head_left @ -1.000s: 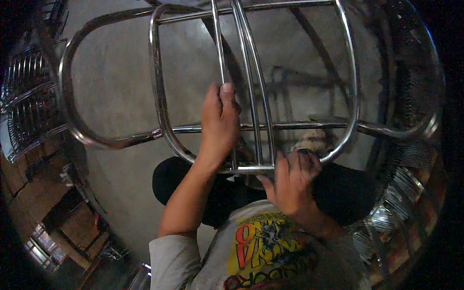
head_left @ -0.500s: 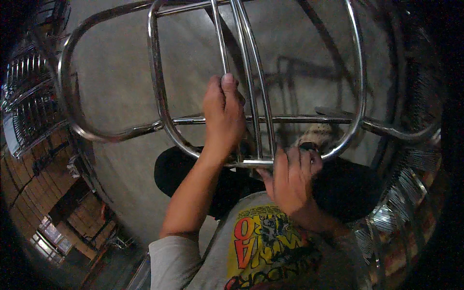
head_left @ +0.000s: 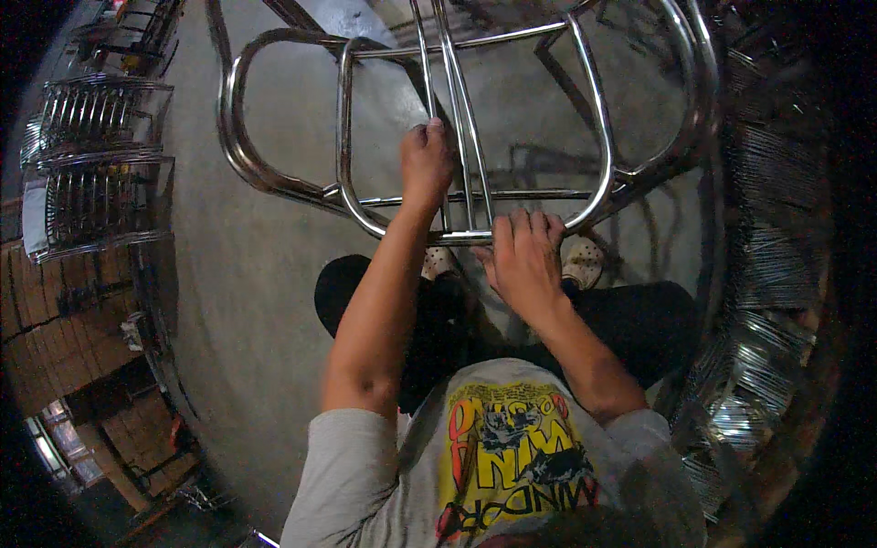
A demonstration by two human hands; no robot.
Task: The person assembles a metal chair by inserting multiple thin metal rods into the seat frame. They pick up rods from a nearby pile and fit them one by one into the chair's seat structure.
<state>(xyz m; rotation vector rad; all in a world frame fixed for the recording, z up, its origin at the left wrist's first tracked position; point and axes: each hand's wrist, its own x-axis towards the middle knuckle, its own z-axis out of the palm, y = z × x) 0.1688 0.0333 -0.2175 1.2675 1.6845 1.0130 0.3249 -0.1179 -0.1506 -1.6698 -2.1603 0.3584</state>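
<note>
Chrome tubular frame [head_left: 344, 128] is just past the wearer's knees [head_left: 343, 290], above a grey floor [head_left: 242, 365]. As seen, its long axis runs L to R, w/ rounded loops at both sides; 3 inner rods [head_left: 448, 46] point away from the body, leaning slightly L, far ends cut off at top edge. L hand [head_left: 427, 166] is wrapped closed around the leftmost rod. R hand [head_left: 528, 256] has fingers bent over the near crossbar [head_left: 461, 238]; can't tell how tight its grip is.

Hands [head_left: 528, 260]: 2 | tubular metal frame [head_left: 344, 119]: 1 — slim rods [head_left: 426, 73] across it: 3 | shoes [head_left: 583, 265]: 2
</note>
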